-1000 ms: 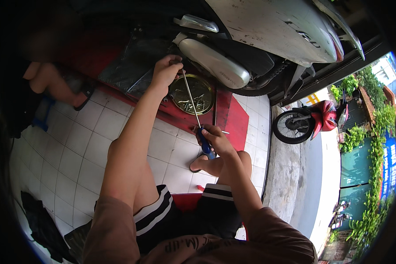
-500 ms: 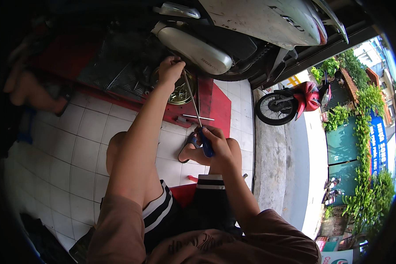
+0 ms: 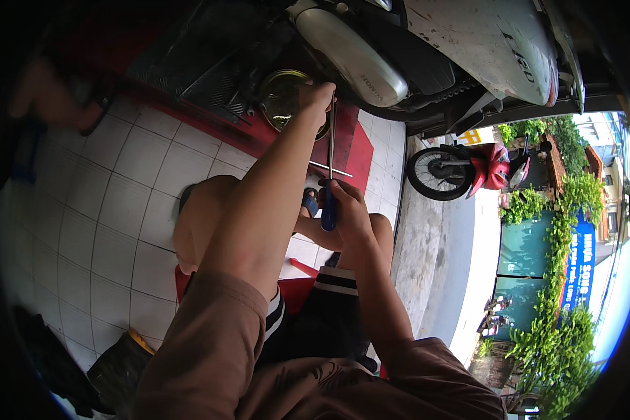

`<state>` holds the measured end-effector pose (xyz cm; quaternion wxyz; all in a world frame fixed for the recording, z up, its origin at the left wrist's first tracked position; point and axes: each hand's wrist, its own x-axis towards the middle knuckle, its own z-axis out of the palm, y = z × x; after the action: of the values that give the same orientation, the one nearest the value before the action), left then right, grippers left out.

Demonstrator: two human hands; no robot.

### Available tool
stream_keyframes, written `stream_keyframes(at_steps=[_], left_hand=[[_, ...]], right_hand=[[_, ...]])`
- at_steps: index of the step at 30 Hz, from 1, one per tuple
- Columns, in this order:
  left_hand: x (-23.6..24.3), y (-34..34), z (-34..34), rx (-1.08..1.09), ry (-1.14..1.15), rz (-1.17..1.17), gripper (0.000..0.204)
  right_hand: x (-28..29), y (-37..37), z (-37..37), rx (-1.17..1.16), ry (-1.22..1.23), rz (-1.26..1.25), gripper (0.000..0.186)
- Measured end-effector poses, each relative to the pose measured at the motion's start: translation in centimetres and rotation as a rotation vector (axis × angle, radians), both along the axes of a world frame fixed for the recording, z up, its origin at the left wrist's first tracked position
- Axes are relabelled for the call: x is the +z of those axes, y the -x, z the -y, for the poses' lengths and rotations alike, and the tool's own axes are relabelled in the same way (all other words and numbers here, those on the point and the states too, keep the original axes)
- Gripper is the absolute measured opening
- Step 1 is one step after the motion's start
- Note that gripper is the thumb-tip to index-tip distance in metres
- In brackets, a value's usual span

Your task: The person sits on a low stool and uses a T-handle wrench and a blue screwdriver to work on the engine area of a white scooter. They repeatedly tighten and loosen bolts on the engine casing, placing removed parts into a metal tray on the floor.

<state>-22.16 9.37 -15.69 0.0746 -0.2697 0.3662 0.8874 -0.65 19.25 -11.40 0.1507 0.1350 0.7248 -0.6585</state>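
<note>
My right hand (image 3: pixel 348 208) is closed round the blue handle of a screwdriver (image 3: pixel 328 210), its long metal shaft pointing away from me. At the shaft's far end my left hand (image 3: pixel 316 96) is closed, below the motorbike (image 3: pixel 353 59); what its fingers hold is hidden. Under that hand sits a round, gold-rimmed pan (image 3: pixel 281 75) with shiny, dark contents. The motorbike's silver exhaust cover is just beyond and right of my left hand. A thin silver rod (image 3: pixel 343 171) lies across the red platform, behind the screwdriver shaft.
The red platform (image 3: pixel 360 150) with dark ribbed plates carries the motorbike. Another person's leg (image 3: pixel 56 98) shows at the left. White floor tiles (image 3: pixel 147 154) lie below. Outside at the right stands a red motorbike (image 3: pixel 488 166). A dark bag (image 3: pixel 121 364) is at the lower left.
The view has shifted, so the motorbike and pan sit further right. The screwdriver has swung from slanted to nearly straight ahead of me, my left hand moving right of the pan's middle.
</note>
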Motion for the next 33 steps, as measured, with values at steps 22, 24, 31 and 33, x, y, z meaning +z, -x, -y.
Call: stream_keyframes(at_steps=[22,24,31,33], left_hand=[[-6.4,7.6,-0.5,-0.195,-0.397,-0.161,0.003],[-6.6,7.9,-0.7,-0.203,-0.405,-0.157,0.004],[-6.5,8.3,-1.2,-0.237,-0.402,-0.168,0.004],[-6.2,8.0,-1.1,-0.265,-0.372,-0.175,0.003]], right_hand=[[-3.4,8.6,-5.0,0.109,-0.003,0.069,0.03],[-4.3,8.8,-5.5,0.101,0.005,0.059,0.03],[-6.2,9.1,-6.8,0.07,0.064,0.082,0.031],[-6.2,8.8,-6.8,0.06,0.051,0.097,0.031]])
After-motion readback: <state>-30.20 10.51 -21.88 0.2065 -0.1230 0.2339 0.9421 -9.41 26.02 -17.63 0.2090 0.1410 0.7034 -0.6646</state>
